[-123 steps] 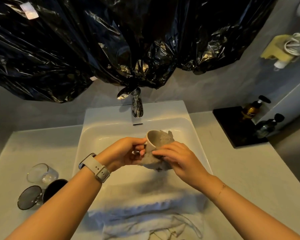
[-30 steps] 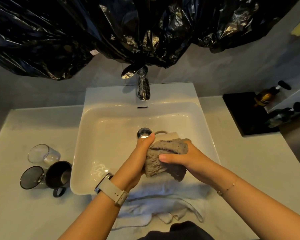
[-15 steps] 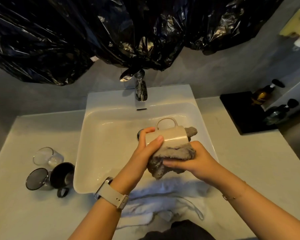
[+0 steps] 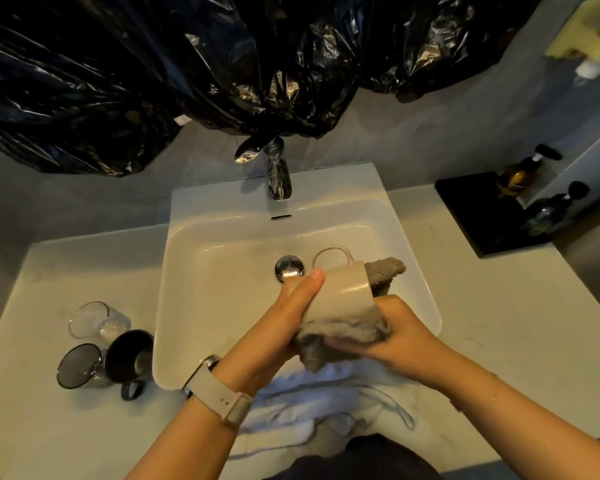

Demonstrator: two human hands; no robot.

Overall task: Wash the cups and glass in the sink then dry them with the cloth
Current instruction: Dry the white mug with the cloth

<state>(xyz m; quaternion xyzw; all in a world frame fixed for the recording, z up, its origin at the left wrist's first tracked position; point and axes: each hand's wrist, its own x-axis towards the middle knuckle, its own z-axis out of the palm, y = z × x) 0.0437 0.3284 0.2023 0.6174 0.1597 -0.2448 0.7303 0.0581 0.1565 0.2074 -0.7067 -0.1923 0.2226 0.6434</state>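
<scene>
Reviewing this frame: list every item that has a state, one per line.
beige mug: on its side, held over sink
grey cloth: wrapped under mug
left hand: grips mug
right hand: grips cloth
tap: no water visible
black mug: lying on counter
clear glass: lying on counter

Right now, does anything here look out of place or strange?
Yes. Black plastic sheeting hangs on the wall above the faucet. On the counter left of the sink, a clear glass, a smoky glass and a black mug lie on their sides.

Cloth [image 4: 343, 332] hides beige cup [image 4: 340, 289] mouth and right hand [image 4: 400, 341] fingertips.
</scene>
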